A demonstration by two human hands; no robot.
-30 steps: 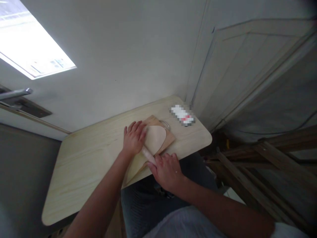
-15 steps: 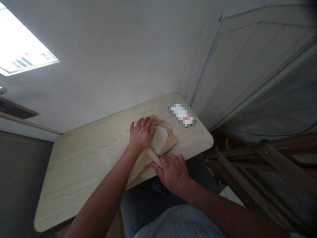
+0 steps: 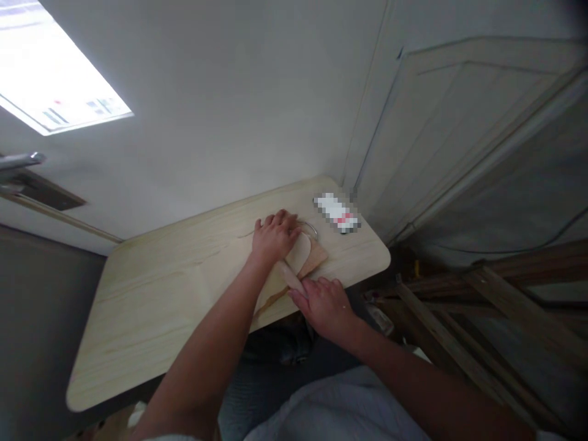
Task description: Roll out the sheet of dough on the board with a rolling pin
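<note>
A pale flat round of dough [image 3: 302, 250] lies on a brown wooden board [image 3: 320, 260] near the right end of a light wooden table [image 3: 174, 288]. A wooden rolling pin [image 3: 291, 277] lies across the dough. My left hand [image 3: 274, 236] presses down on the pin's far end, fingers curled over it and covering much of the dough. At the table's front edge my right hand [image 3: 324, 300] rests on the near end of the pin, fingers bent over it.
A metal ring handle [image 3: 311, 228] sticks out at the board's far end. A small blurred white and red object [image 3: 337, 213] lies at the table's far right corner. Wooden beams [image 3: 482, 294] lean at the right, and a white wall rises behind the table.
Both hands have pushed the rolling pin away from me across the dough, toward the far end of the board. Less of the dough shows now.
</note>
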